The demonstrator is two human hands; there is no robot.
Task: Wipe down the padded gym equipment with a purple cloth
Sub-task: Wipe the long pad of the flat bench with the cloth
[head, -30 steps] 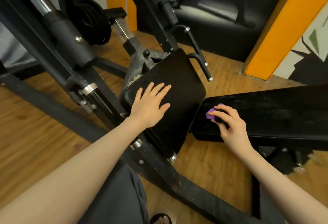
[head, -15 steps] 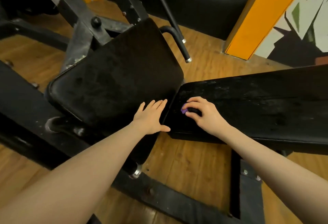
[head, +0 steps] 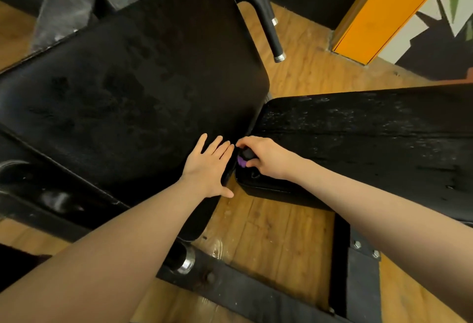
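Wood-plank floor (head: 279, 223), orange pillar (head: 384, 13) at upper right, black steel machine frame (head: 245, 289) running along the bottom. Large black padded seat cushion (head: 133, 87) fills the left and centre of the frame, smudged with marks; long black padded bench pad (head: 371, 138) runs from centre to the right edge, surface speckled with pale streaks. The two pads nearly meet at frame centre. Black foam-covered curved handle with chrome end cap (head: 266, 18) sits at upper centre, above the seat cushion's corner. Left hand (head: 210, 166) lies flat, fingers straight and spread, pressing on the seat cushion's lower right edge, gripping nothing. Right hand (head: 266, 157) is just right of it, fingers curled around a small bunched purple cloth (head: 241, 161), on the near-left corner of the bench pad. Cloth pokes out under the fingertips on the hand's left side, mostly covered, right at the gap between the pads. A dark patch above the purple bit: can't tell what it is.
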